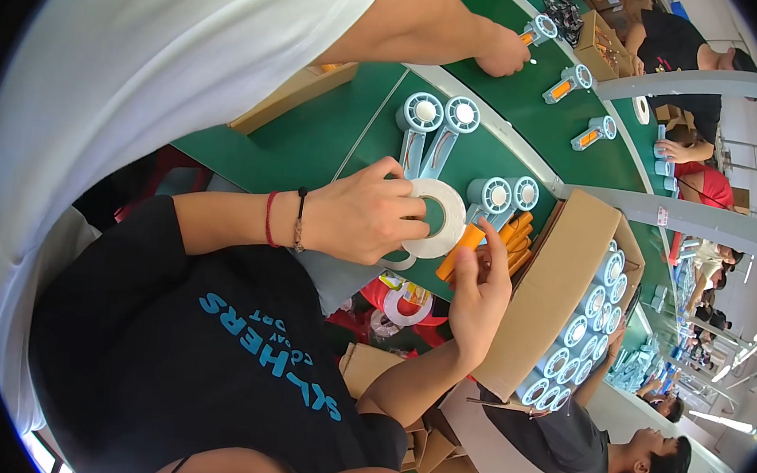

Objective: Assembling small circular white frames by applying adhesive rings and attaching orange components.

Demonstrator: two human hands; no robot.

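Observation:
A roll of white tape (454,209) is gripped at its near left side by my left hand (371,214), with fingers curled over the ring. Close to the roll's right side, my right hand (484,289) has its thumb and bent fingers against an orange cylindrical battery (461,251); the far side of that grip is hidden. Beyond the roll lie two light-blue handheld fans (423,114) with open handles and visible wires. Two more fans (494,195) rest just past my right fingers, beside a pile of orange batteries (517,233).
At right, a cardboard box (534,293) holds many round blue fan parts. Several fans (593,133) lie on the green belt (532,97) beyond a metal rail. A co-worker's white-sleeved arm (413,26) reaches across from the left. Another co-worker (559,433) is beyond the box.

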